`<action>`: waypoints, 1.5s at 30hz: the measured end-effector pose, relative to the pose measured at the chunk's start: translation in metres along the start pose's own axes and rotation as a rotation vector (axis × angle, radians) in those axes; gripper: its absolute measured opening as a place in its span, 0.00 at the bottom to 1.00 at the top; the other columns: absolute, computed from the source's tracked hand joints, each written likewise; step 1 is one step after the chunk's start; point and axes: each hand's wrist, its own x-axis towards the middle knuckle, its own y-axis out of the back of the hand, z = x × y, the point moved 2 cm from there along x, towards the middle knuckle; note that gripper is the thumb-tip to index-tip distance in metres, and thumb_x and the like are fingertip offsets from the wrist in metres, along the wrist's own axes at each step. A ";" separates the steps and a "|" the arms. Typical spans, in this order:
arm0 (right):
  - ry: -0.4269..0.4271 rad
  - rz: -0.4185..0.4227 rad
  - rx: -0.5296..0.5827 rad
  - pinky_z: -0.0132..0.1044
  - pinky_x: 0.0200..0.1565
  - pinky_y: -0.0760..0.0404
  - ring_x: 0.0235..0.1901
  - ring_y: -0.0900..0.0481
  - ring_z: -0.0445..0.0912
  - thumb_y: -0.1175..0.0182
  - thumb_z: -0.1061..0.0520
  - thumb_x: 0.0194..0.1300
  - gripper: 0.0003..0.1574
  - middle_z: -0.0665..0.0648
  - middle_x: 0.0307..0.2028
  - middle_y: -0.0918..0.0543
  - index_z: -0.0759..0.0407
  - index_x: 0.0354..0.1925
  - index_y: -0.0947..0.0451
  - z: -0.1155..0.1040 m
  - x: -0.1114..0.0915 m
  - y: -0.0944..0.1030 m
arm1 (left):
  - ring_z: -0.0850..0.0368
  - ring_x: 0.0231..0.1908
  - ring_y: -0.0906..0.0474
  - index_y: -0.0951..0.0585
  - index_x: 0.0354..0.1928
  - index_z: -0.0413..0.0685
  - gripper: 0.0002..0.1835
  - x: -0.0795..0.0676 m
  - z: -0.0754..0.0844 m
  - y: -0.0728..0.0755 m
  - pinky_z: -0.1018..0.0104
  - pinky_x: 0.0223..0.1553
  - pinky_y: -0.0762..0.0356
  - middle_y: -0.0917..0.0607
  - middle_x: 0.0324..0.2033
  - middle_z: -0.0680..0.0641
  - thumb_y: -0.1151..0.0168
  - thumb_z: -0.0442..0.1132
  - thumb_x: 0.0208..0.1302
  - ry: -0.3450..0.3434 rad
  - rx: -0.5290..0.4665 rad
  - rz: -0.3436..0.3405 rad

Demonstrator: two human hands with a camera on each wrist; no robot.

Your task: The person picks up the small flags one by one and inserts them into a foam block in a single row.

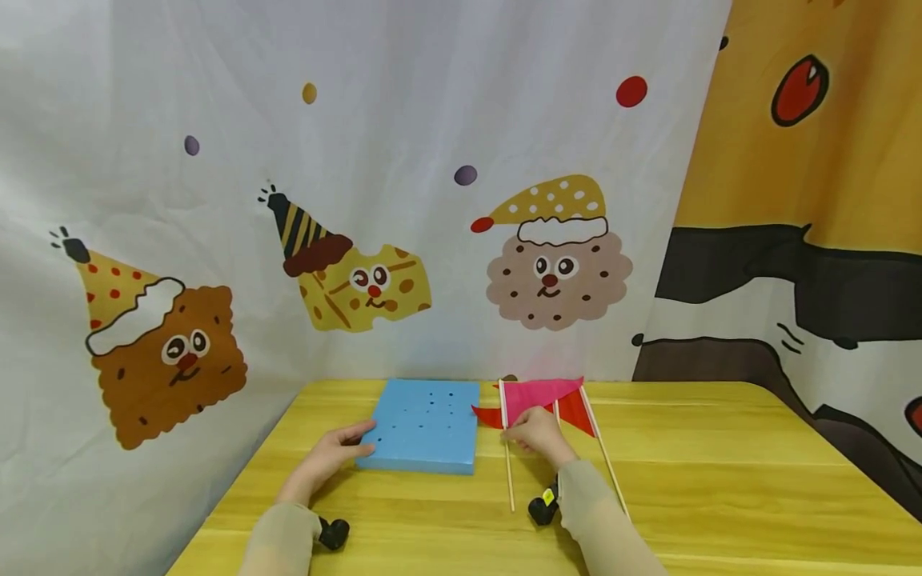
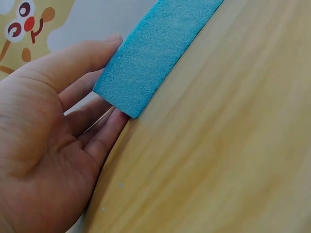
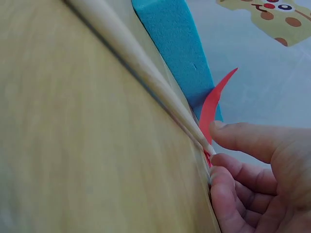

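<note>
A blue foam block with small dark holes in its top lies flat on the table. My left hand holds it by the left side; in the left wrist view the thumb rests along the upper edge and the fingers lie against the side. To the right of the block, my right hand pinches the thin wooden stick of a pink pennant flag. Red pennants lie partly under the pink one, and a red tip shows beyond the thumb in the right wrist view.
The yellow wood-grain table carries everything. Another flag stick slants down toward the right forearm. Behind the far table edge hangs a white curtain printed with cartoon snacks. Black wrist-worn devices sit under both wrists.
</note>
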 end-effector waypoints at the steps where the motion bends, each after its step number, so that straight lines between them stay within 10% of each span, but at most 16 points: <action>1: 0.000 0.000 -0.015 0.35 0.20 0.21 0.13 0.28 0.42 0.24 0.58 0.48 0.15 0.52 0.13 0.25 0.63 0.18 0.19 0.000 0.000 0.000 | 0.39 0.69 0.42 0.29 0.68 0.46 0.33 0.000 -0.001 -0.001 0.43 0.64 0.39 0.35 0.69 0.40 0.33 0.46 0.62 -0.003 0.001 -0.003; 11: 0.008 -0.007 -0.127 0.31 0.13 0.42 0.08 0.42 0.41 0.23 0.55 0.46 0.33 0.46 0.07 0.41 0.53 0.07 0.38 -0.006 -0.002 -0.006 | 0.38 0.67 0.41 0.27 0.67 0.45 0.32 -0.004 -0.003 -0.002 0.42 0.63 0.38 0.34 0.68 0.39 0.32 0.45 0.62 0.030 -0.031 0.036; 22: 0.030 0.040 -0.164 0.32 0.13 0.35 0.05 0.40 0.42 0.29 0.62 0.47 0.31 0.46 0.05 0.41 0.52 0.06 0.41 -0.013 -0.007 -0.007 | 0.37 0.67 0.40 0.28 0.67 0.44 0.33 -0.005 -0.002 -0.001 0.43 0.63 0.37 0.34 0.68 0.38 0.32 0.45 0.61 0.043 -0.051 0.027; 45: -0.072 -0.058 0.132 0.35 0.17 0.21 0.13 0.27 0.44 0.36 0.65 0.56 0.06 0.55 0.15 0.25 0.70 0.25 0.18 -0.008 -0.001 0.008 | 0.36 0.67 0.41 0.28 0.67 0.43 0.33 0.002 -0.002 0.000 0.43 0.63 0.37 0.33 0.67 0.38 0.32 0.45 0.62 0.026 -0.041 0.010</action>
